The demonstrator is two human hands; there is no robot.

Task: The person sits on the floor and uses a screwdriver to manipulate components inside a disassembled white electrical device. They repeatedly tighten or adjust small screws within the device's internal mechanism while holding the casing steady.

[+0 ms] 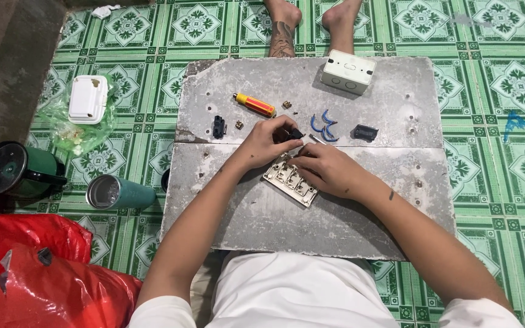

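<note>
Grey slab, cracked across its width, lay on the green patterned tile floor; its near edge was hidden by the person's white-clad lap. Red plastic bag, lower left, cut off by the frame edge. Two feet at the slab's far side, cut off at the ankles by the top edge.

Dark green mug and teal tumbler, both on their sides left of the slab. White junction box at the slab's far edge. White cover on a clear bag, contents indistinct.

Switch plate, back up, at the slab's centre, its far end covered by the hands. Left hand pinched shut on a small black module, mostly hidden by the fingertips. Right hand rested on the plate, fingers curled; whether it clamped anything could not be told.

Red-and-yellow screwdriver. Black module to the right, another to the left. Three bent blue wires. Brass bits, too small to identify.
</note>
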